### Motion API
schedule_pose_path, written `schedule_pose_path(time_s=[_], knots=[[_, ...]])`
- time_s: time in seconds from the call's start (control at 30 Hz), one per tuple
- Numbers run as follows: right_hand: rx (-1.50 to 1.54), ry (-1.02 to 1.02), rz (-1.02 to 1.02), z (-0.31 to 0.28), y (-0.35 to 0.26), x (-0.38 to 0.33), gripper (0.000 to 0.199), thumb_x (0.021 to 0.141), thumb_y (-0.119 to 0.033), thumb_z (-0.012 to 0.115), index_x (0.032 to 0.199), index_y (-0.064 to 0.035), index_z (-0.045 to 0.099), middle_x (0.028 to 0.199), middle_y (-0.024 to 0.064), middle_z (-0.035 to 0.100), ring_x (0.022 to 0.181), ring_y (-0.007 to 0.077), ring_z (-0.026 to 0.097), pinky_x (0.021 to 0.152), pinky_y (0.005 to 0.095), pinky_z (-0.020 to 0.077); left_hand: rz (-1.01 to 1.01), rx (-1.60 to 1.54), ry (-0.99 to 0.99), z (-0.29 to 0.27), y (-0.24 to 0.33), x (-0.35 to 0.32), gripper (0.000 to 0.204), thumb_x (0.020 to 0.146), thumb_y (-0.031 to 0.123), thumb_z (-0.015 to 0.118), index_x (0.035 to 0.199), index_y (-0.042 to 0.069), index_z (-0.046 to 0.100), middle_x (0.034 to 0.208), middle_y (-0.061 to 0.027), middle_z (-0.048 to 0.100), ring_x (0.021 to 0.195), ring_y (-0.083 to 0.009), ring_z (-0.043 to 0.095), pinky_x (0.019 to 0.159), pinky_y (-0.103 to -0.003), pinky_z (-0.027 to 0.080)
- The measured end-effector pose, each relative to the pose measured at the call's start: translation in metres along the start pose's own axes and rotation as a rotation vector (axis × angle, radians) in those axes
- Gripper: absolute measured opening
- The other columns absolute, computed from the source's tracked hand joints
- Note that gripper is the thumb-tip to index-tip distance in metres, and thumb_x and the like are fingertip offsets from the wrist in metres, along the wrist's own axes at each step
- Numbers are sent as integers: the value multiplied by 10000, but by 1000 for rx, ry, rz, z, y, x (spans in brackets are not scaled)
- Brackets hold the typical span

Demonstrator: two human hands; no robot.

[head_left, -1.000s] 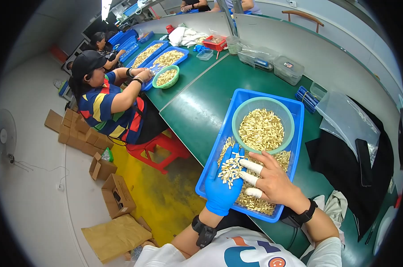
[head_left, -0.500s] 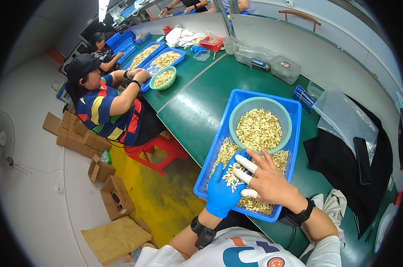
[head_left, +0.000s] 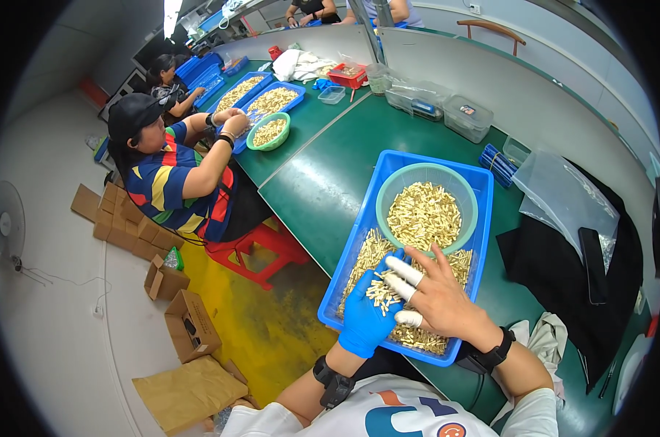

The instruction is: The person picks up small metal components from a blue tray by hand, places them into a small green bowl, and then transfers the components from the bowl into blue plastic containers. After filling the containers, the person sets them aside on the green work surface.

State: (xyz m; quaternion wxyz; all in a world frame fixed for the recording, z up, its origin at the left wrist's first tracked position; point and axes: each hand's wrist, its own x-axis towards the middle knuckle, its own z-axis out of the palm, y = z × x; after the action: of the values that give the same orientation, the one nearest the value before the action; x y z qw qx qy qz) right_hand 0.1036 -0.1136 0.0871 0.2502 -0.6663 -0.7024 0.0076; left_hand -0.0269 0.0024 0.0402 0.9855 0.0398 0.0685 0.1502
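My left hand (head_left: pixel 367 315), in a blue glove, lies palm up and cups a small heap of gold-coloured metal pins (head_left: pixel 383 293). Over that palm my right hand (head_left: pixel 442 298) stretches its fingers apart, white finger cots on some of them. Its covered fingertips touch or hover just above the heap; which, I cannot tell. Both hands are above a blue tray (head_left: pixel 485 218) strewn with more of these short pins. At the far end of this tray sits a green plastic basket (head_left: pixel 470 191) filled with similar pins.
Right of the tray lie blue rods (head_left: pixel 497 165), a clear plastic bag (head_left: pixel 563 191), black cloth (head_left: pixel 527 255) and a dark phone-like slab (head_left: pixel 594 266). Clear boxes (head_left: pixel 467 116) line the divider. To the left, a co-worker (head_left: pixel 171 171) sits on a red stool (head_left: pixel 261 255) beside blue trays.
My left fingers have curled in slightly around the pins, and my right fingers have shifted a little over them. The co-worker's hands have moved slightly at the trays.
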Motion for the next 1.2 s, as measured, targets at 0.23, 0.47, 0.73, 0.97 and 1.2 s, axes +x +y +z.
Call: schedule_pose_path(time_s=[0.23,0.47,0.73,0.97,1.2], knots=[[-1,54,81,3,-1,-2,601,817,-351,664,1285,-12,501,1438,161,386,1358,396,292,1104,601,192,188,195,112,3,-3,-3,504,1017,262,319,1453,10,295,1478,-149,357,1335,-263,383,1125,-390,299],[-1,47,93,2,2,2,608,809,-324,673,1284,7,487,1433,178,388,1354,415,289,1100,600,211,159,91,64,9,-1,2,514,1013,255,313,1458,-2,278,1498,-150,330,1355,-266,356,1131,-398,279],[-11,34,105,-2,1,3,590,810,-344,668,1297,-53,508,1440,177,382,1352,413,293,1098,602,215,164,66,113,11,1,0,519,1012,274,320,1452,1,293,1497,-150,331,1355,-279,356,1140,-414,263],[14,-18,52,2,-3,3,543,799,-372,678,1269,-125,562,1452,156,372,1359,405,283,1098,608,205,77,26,-35,8,-1,-6,520,1008,305,345,1443,22,326,1471,-146,372,1330,-285,393,1118,-429,302],[-13,23,84,2,-3,0,524,803,-376,673,1255,-127,578,1453,152,373,1365,404,274,1106,603,191,169,205,85,11,-1,-4,536,1004,327,352,1449,30,319,1473,-154,366,1334,-298,386,1118,-447,300]])
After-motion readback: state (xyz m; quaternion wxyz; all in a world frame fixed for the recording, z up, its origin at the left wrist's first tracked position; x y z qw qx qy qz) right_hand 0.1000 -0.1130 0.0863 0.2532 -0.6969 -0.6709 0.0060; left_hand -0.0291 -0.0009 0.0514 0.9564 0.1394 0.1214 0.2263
